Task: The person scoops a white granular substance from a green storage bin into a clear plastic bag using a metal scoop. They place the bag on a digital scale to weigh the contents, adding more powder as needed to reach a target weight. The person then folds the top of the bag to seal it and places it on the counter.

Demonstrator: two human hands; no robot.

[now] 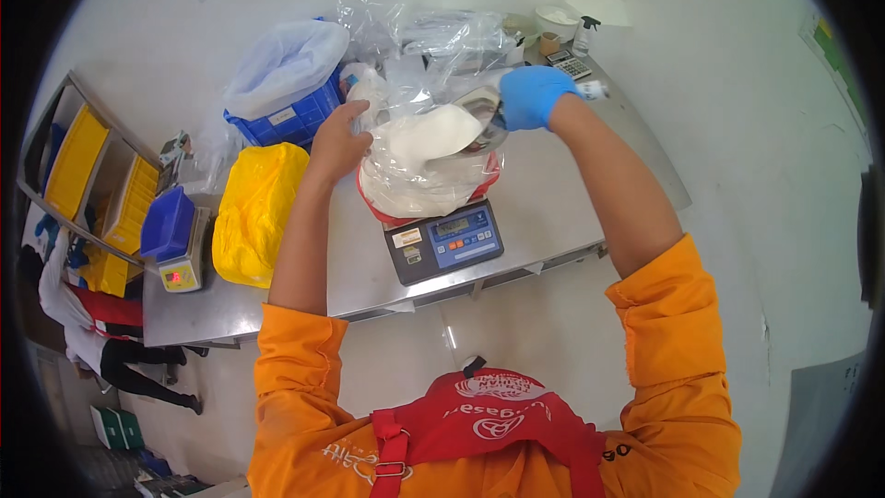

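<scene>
My right hand (536,98), in a blue glove, is shut on a metal scoop (492,137) tilted over a clear plastic bag (415,180). White powder (442,131) spills from the scoop's mouth into the bag. Bare, my left hand (340,142) pinches the bag's left edge. The bag lines a red container (492,176), which stands on a digital scale (448,238) with a lit display.
A blue crate (294,114) with a plastic liner and a yellow bag (256,214) stand left. Beyond them is a small scale (181,275) holding a blue tray (168,221). A spray bottle (583,38) and calculator (568,65) lie back right. Another person (83,311) works far left.
</scene>
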